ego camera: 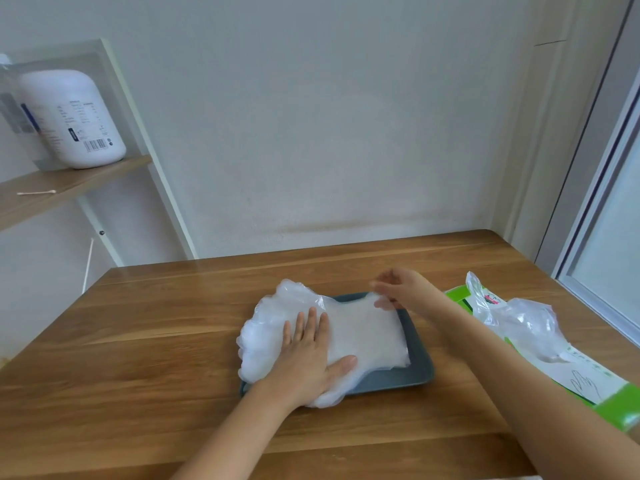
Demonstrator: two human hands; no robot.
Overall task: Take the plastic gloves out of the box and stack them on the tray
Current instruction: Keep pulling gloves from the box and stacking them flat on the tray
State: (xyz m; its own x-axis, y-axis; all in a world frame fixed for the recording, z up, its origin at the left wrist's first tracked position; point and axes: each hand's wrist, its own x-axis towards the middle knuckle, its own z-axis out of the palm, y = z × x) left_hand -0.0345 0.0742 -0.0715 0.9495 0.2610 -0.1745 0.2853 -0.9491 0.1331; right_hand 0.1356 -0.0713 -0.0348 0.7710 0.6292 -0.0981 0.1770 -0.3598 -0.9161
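Two bare hands are at work, and we record each grip in turn. We find the left grip point(306, 358) laid flat, palm down, fingers straight and slightly spread, thumb out to the right. It presses on the near left part of the stack of plastic gloves point(367, 334).

We find the right grip point(401, 289) at the far edge of the same stack. Its fingertips close in a pinch on the thin film there (this hand is blurred, so we note the pinch with some reserve).

The stack lies on the tray point(420, 355), a dark grey-blue rectangle near the middle of the wooden bench point(156, 341). The right part of the stack lies flat inside the tray rim. The left end is crumpled and puffed, and it spills over the tray's left side and near left corner onto the bench.

We note the box point(588, 379), green and white with a hand outline printed on it, lying on the bench to the right of the tray, apart from it. More clear plastic film point(519, 317) bulges from its far end.

We also note a wooden shelf point(69, 185) at upper left. It carries a white jar point(72, 119) and a cotton swab point(36, 192).
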